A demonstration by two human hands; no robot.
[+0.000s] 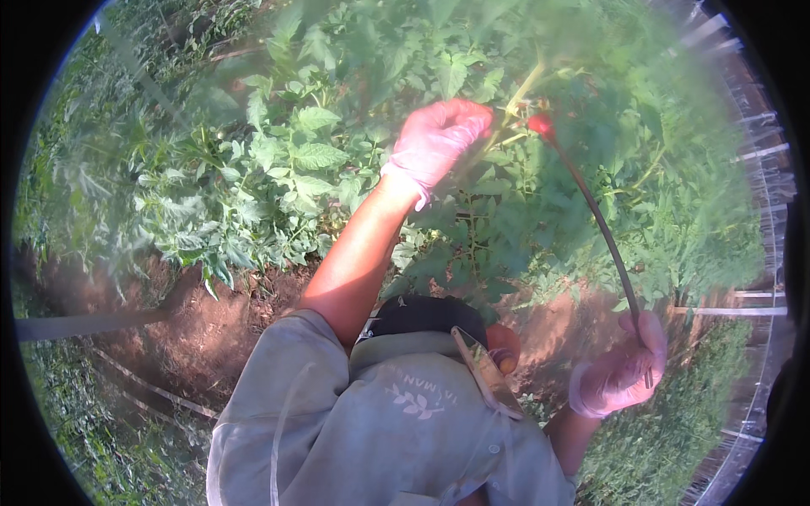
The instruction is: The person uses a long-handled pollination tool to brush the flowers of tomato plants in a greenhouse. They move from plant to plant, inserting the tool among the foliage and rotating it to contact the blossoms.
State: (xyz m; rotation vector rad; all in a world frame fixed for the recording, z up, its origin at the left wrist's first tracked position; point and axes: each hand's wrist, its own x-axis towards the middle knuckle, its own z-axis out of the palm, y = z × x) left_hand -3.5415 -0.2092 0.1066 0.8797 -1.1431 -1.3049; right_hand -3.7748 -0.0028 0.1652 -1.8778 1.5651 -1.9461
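My left hand [443,136], in a thin pale glove, is raised among tomato plants [316,152]. Its fingers are curled beside a thick green stem [522,88]; whether they pinch anything is hidden. My right hand [623,370], gloved too, holds the lower end of a thin dark rod [601,221] at the lower right. The rod curves up in view, and its red tip [541,124] lies just right of the stem, near small side stalks. Whether the tip touches them cannot be told.
Bare brown soil [209,335] runs below the foliage, with a pale line [152,382] across it. A pale bar [88,324] reaches in from the left. An orange round object [503,345] is beside my chest. Plastic sheeting [769,190] edges the right side.
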